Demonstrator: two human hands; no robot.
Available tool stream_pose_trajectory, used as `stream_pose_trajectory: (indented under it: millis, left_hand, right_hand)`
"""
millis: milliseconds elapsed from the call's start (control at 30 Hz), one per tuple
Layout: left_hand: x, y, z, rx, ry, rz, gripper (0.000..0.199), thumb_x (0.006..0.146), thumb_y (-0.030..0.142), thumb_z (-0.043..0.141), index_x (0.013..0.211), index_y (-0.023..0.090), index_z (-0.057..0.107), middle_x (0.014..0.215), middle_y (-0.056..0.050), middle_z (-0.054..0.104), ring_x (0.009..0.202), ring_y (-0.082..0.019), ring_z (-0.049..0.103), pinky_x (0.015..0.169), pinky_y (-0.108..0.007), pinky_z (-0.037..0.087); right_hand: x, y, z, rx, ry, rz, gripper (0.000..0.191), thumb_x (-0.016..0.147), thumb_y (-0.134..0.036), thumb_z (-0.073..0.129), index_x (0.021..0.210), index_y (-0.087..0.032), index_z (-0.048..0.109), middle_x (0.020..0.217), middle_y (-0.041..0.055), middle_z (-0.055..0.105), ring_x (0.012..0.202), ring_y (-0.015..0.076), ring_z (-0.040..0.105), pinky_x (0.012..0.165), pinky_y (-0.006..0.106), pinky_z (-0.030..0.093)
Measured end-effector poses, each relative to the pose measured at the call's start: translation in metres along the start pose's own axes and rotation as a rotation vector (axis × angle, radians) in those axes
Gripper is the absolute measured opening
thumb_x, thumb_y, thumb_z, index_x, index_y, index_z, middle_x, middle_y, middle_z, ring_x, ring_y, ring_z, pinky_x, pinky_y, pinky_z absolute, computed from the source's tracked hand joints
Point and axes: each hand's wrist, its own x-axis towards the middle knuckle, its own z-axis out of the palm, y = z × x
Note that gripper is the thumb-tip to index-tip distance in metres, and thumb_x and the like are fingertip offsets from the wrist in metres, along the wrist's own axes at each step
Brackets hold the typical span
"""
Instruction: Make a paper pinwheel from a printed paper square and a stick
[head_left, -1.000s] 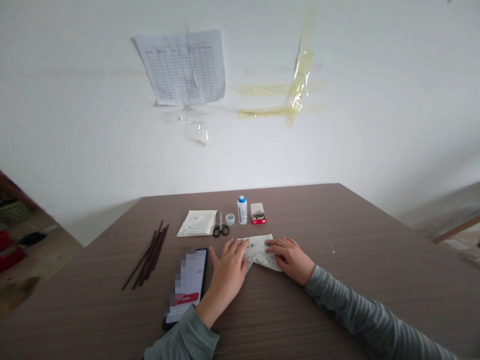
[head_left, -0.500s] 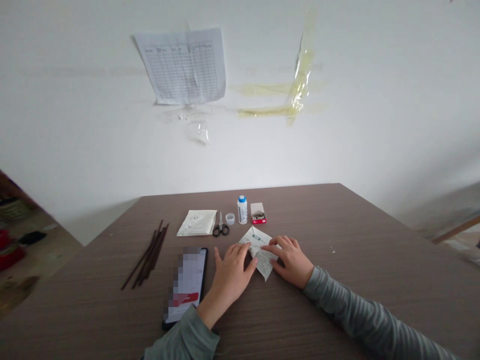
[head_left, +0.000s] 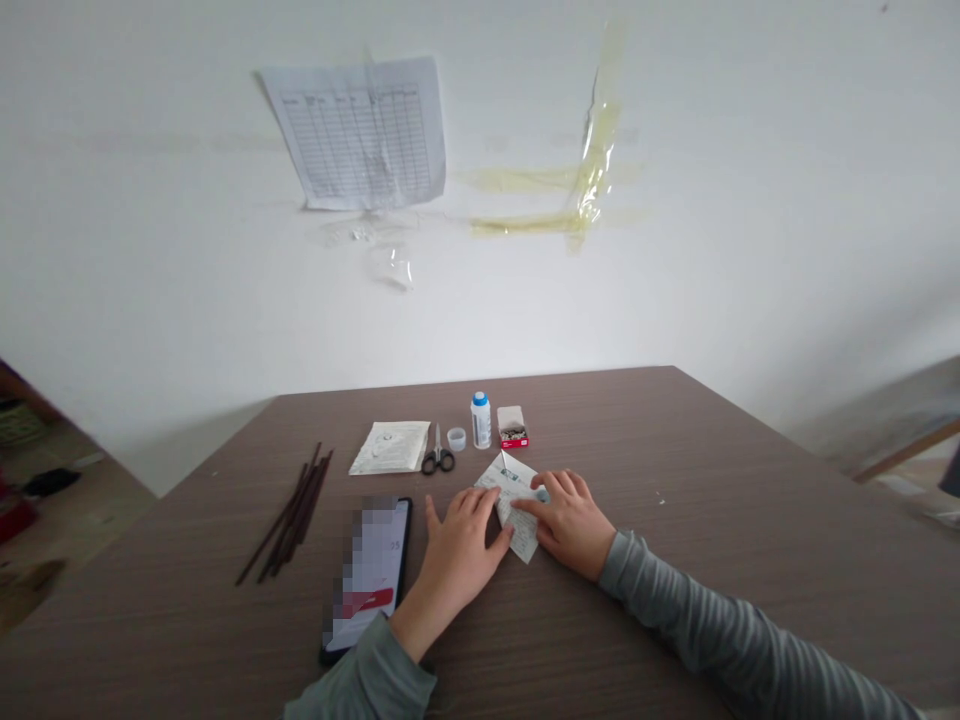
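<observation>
A folded sheet of printed paper (head_left: 523, 535) lies on the brown table between my hands, one corner pointing toward me and another toward the wall. My left hand (head_left: 459, 540) rests on its left edge with fingers spread, fingertips and thumb on the paper. From the right, my right hand (head_left: 574, 520) touches the paper with its index finger extended and the thumb beneath it. Its other fingers are bent but apart. Neither hand is wrapped round anything. Part of the paper is hidden under the fingers.
Behind the paper stand a blue-capped bottle (head_left: 481, 420), a red box (head_left: 514, 430), a small clear cup (head_left: 456, 438), scissors (head_left: 438, 458) and a flat packet (head_left: 391, 447). A phone (head_left: 367, 580) and dark sticks (head_left: 292, 520) lie left. The wall rises behind the table (head_left: 675, 620).
The right hand's index finger has slid a little left across the paper. My left hand keeps its place on the paper's left side. The whole view has shifted slightly.
</observation>
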Motion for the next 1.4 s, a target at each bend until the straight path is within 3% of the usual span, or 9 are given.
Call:
stream_pose_trajectory:
  millis: [133, 267, 567, 733, 867, 967, 1167, 1267, 1400]
  left_hand:
    - [0.000, -0.001, 0.000, 0.015, -0.008, 0.017, 0.059, 0.119, 0.021, 0.073, 0.177, 0.030, 0.080, 0.182, -0.016, 0.082, 0.174, -0.047, 0.072, 0.154, -0.097, 0.036]
    - [-0.001, -0.001, 0.000, 0.021, -0.010, 0.014, 0.059, 0.119, 0.021, 0.074, 0.177, 0.031, 0.080, 0.183, -0.016, 0.081, 0.175, -0.048, 0.071, 0.155, -0.097, 0.036]
    - [-0.001, -0.002, 0.001, 0.025, -0.008, 0.015, 0.060, 0.119, 0.022, 0.076, 0.178, 0.030, 0.080, 0.185, -0.016, 0.080, 0.175, -0.048, 0.070, 0.154, -0.097, 0.037]
    - [0.000, -0.004, 0.004, 0.019, 0.019, 0.003, 0.061, 0.117, 0.024, 0.081, 0.177, 0.033, 0.081, 0.180, -0.014, 0.083, 0.172, -0.048, 0.073, 0.154, -0.095, 0.039]
    - [0.001, -0.006, 0.007, 0.015, 0.028, -0.004, 0.061, 0.117, 0.027, 0.081, 0.178, 0.032, 0.079, 0.181, -0.016, 0.082, 0.173, -0.049, 0.072, 0.154, -0.095, 0.040]
    - [0.001, -0.009, 0.008, 0.012, 0.038, -0.010, 0.060, 0.115, 0.031, 0.084, 0.175, 0.032, 0.080, 0.180, -0.017, 0.082, 0.172, -0.051, 0.071, 0.152, -0.095, 0.042]
    - [-0.002, -0.011, 0.004, 0.016, 0.029, -0.026, 0.059, 0.117, 0.037, 0.084, 0.175, 0.033, 0.080, 0.182, -0.015, 0.082, 0.174, -0.052, 0.068, 0.153, -0.093, 0.042]
    - [-0.002, -0.011, 0.001, 0.005, 0.023, -0.031, 0.059, 0.113, 0.038, 0.091, 0.172, 0.037, 0.084, 0.181, -0.014, 0.083, 0.174, -0.056, 0.069, 0.153, -0.093, 0.043]
    - [-0.004, -0.008, -0.003, 0.024, -0.017, -0.035, 0.061, 0.115, 0.037, 0.087, 0.175, 0.033, 0.082, 0.187, -0.015, 0.078, 0.177, -0.055, 0.066, 0.154, -0.093, 0.041]
  right_hand:
    - [-0.001, 0.002, 0.008, -0.039, -0.012, 0.009, 0.061, 0.112, -0.021, 0.079, 0.166, -0.045, 0.093, 0.156, 0.0126, 0.089, 0.149, 0.0416, 0.076, 0.149, 0.072, 0.048]
    - [-0.003, 0.007, 0.019, -0.038, -0.028, 0.038, 0.062, 0.115, -0.026, 0.076, 0.169, -0.052, 0.090, 0.160, 0.0110, 0.089, 0.152, 0.0421, 0.077, 0.150, 0.074, 0.047]
    - [-0.003, 0.011, 0.024, 0.020, 0.097, 0.048, 0.073, 0.106, -0.021, 0.080, 0.173, -0.049, 0.087, 0.147, 0.0099, 0.096, 0.141, 0.0435, 0.087, 0.146, 0.078, 0.054]
    - [-0.001, 0.011, 0.020, 0.071, 0.105, 0.085, 0.066, 0.101, -0.020, 0.086, 0.158, -0.051, 0.095, 0.145, 0.0056, 0.096, 0.140, 0.0434, 0.088, 0.144, 0.076, 0.056]
    - [-0.004, 0.010, 0.011, 0.098, 0.111, 0.083, 0.059, 0.102, -0.022, 0.086, 0.157, -0.042, 0.096, 0.155, 0.0099, 0.094, 0.145, 0.0437, 0.087, 0.144, 0.079, 0.056]
    - [-0.005, 0.008, 0.004, 0.106, 0.069, 0.082, 0.054, 0.107, -0.025, 0.083, 0.158, -0.036, 0.095, 0.163, 0.0136, 0.092, 0.154, 0.0446, 0.082, 0.148, 0.087, 0.049]
    - [-0.003, 0.005, -0.004, 0.072, 0.026, 0.112, 0.050, 0.105, -0.028, 0.089, 0.153, -0.041, 0.097, 0.153, 0.0111, 0.095, 0.158, 0.0462, 0.078, 0.153, 0.097, 0.037]
    - [-0.002, 0.006, -0.004, 0.087, 0.019, 0.114, 0.050, 0.107, -0.028, 0.086, 0.154, -0.040, 0.097, 0.155, 0.0119, 0.094, 0.155, 0.0449, 0.082, 0.153, 0.097, 0.037]
    - [-0.002, 0.010, -0.003, 0.107, 0.020, 0.116, 0.047, 0.106, -0.030, 0.087, 0.149, -0.044, 0.098, 0.154, 0.0105, 0.094, 0.151, 0.0456, 0.084, 0.153, 0.094, 0.041]
